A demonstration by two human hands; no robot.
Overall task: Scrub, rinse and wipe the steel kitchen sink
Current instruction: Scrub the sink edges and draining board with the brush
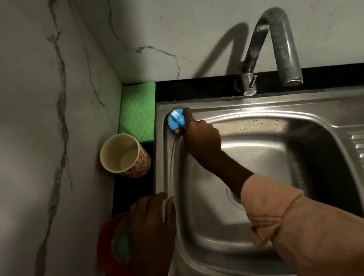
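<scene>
Two hands, two jobs: my right hand [200,138] reaches across the steel sink [256,110] to its far-left corner, fingers curled round the blue round scrubber [176,120] pressed on the rim there. My left hand [151,218] lies flat on the near-left rim, fingers draped over the edge, steadying me. From the scrubber the basin drops away to the right and toward me, its drain [234,198] partly hidden under my right forearm, so I judge the next strokes must pull back along the left rim toward my left hand.
</scene>
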